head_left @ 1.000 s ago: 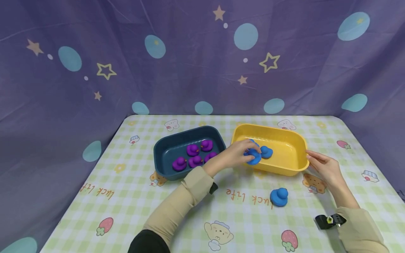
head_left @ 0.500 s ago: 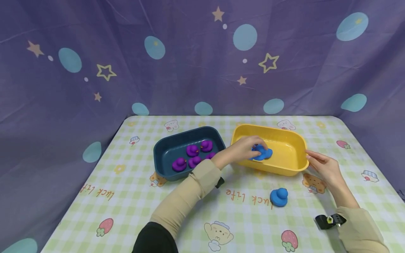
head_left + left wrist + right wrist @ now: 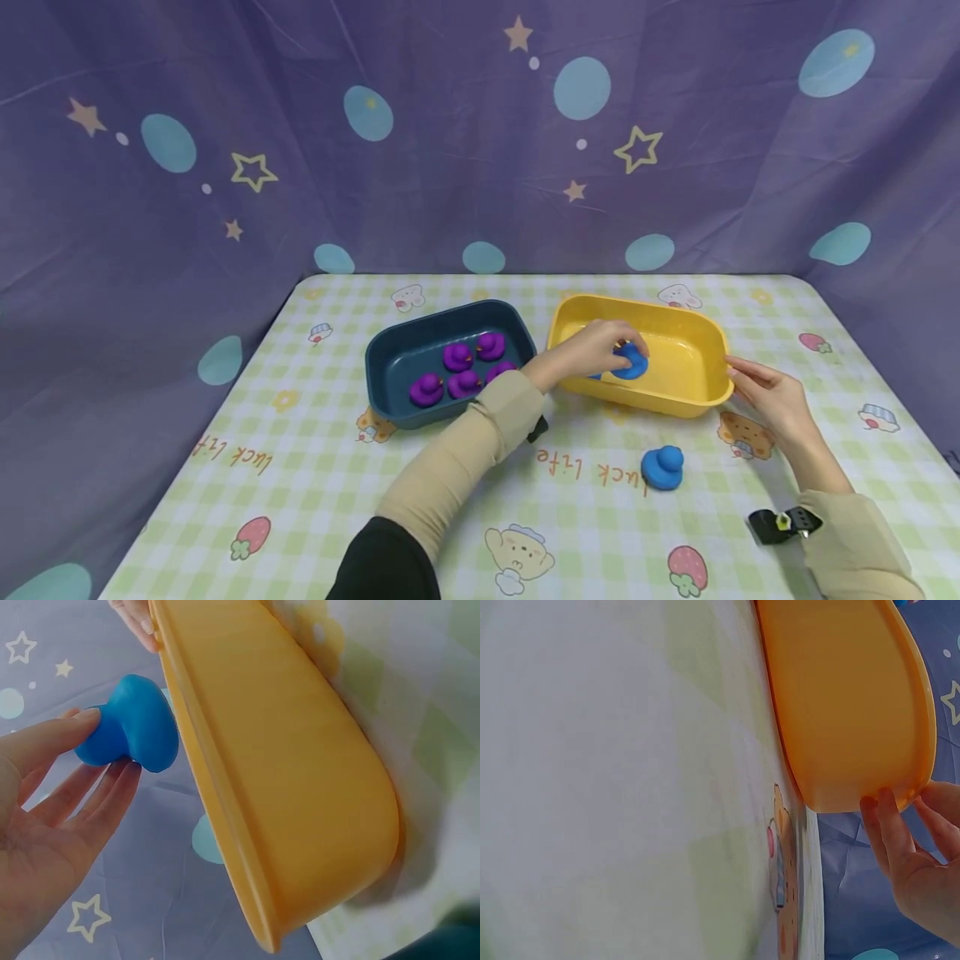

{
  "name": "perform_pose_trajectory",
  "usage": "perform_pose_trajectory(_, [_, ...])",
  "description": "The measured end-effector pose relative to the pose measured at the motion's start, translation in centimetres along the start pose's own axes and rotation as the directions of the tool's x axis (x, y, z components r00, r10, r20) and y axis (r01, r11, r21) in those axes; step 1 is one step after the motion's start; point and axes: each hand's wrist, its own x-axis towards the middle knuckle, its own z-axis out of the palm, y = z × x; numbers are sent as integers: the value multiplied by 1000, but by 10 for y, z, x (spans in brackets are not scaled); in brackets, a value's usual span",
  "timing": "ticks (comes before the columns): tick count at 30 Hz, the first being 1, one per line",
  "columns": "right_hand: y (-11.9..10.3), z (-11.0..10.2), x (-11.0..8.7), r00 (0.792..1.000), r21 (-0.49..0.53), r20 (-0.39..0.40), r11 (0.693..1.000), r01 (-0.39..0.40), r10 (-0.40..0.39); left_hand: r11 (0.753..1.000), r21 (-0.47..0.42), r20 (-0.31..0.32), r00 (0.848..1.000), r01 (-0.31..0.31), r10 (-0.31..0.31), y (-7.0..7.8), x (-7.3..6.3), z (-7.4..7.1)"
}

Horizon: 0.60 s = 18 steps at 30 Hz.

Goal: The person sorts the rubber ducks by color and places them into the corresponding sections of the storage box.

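My left hand (image 3: pixel 596 348) is over the left half of the yellow tub (image 3: pixel 686 312). Its thumb and fingertips pinch a blue toy duck (image 3: pixel 135 727), which shows just above the tub's rim in the left wrist view. Below the fingers a sliver of blue (image 3: pixel 595 377) peeks out, the rest hidden by the hand. At the tub's right end my right hand (image 3: pixel 772 400) grips the rim, fingers (image 3: pixel 891 817) against the outer wall. Another blue toy duck (image 3: pixel 663 467) sits on the table in front of the tub.
A dark teal tub (image 3: pixel 390 358) with several purple toy ducks (image 3: pixel 457 357) stands left of the yellow one, partly behind the left forearm. A checked cloth (image 3: pixel 315 500) with printed pictures covers the table. A purple patterned curtain (image 3: pixel 450 192) hangs behind it.
My left hand has moved to the right, over the yellow tub, carrying the blue toy duck. The right hand stays at the tub's right end.
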Motion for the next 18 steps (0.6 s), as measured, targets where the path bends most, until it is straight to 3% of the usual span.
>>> perform_pose_trajectory(4, [5,-1,4,1000,12,10,1000,-2,2,1000,-4,19,1000,19,-19,-2,4,2])
perform_pose_trajectory(13, [-8,-1,-4,1000,34,11,999,-3,3,997,-33,88,994,70,-67,-7,12,9])
perform_pose_trajectory(18, [-1,-1,0,1000,30,5,999,-17,17,995,-33,114,989,95,-90,-11,12,12])
